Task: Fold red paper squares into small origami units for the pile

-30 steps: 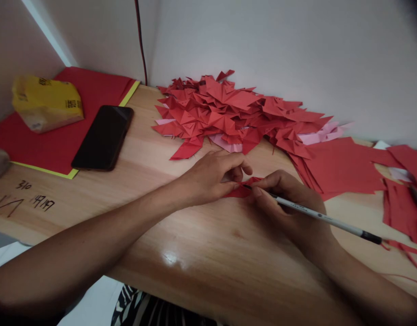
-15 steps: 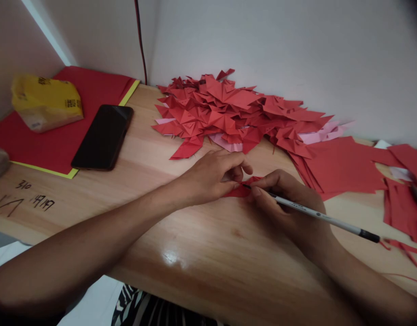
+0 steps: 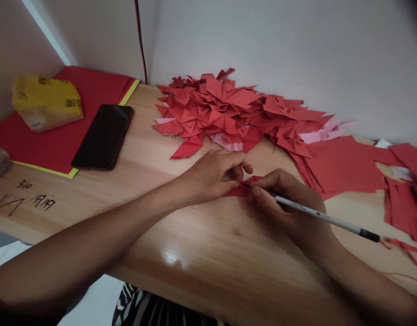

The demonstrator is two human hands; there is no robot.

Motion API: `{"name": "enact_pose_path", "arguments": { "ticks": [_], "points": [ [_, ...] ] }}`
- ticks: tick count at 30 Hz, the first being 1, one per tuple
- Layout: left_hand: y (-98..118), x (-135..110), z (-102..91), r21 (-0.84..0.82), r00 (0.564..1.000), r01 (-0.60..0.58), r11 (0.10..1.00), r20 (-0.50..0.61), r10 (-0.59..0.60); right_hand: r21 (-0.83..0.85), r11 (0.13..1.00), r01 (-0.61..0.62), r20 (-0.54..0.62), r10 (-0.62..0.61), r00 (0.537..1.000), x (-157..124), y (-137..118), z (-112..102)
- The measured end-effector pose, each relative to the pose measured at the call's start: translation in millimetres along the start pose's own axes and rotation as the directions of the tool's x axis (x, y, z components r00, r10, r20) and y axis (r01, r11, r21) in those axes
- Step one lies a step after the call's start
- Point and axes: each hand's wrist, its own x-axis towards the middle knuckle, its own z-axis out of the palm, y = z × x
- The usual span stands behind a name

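Between my hands on the wooden table lies a small piece of folded red paper, partly hidden under my fingers. My left hand has its fingers curled and its thumb pressed along the left end of that paper, gripping it. My right hand pinches a slim pen with a light grey barrel and black end. The pen's dark tip touches, or is just over, the red paper. Just beyond my left hand spreads a big heap of folded red paper pieces, with some pink ones among them.
A black phone lies to the left, next to red sheets with yellow edges under them. A yellow packet sits on those sheets. Flat red paper and red strips lie to the right. A wall rises behind the heap.
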Motion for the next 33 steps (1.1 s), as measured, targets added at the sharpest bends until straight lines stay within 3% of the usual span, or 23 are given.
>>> {"name": "enact_pose_path", "arguments": {
  "ticks": [9, 16, 21, 33],
  "points": [
    [0.5, 0.0, 0.0, -0.003, 1.000, 0.004, 1.000, -0.005, -0.004, 0.012, 1.000, -0.020, -0.015, 0.020, 1.000, -0.6, 0.7, 0.5],
    [-0.7, -0.8, -0.3, 0.011, 1.000, -0.016, 1.000, -0.007, 0.016, 0.054, 0.998, -0.034, -0.118, 0.040, 0.992, -1.6, 5.5, -0.6],
    [-0.9, -1.4, -0.1, 0.008, 1.000, -0.003, 1.000, -0.010, 0.003, 0.016, 1.000, 0.007, -0.087, -0.006, 0.996, 0.7, 10.8, -1.5],
    [0.5, -1.0, -1.1, -0.010, 1.000, -0.003, 1.000, -0.002, 0.003, 0.000, 1.000, -0.032, -0.082, 0.031, 0.996, -0.4, 4.5, 0.7]
  ]
}}
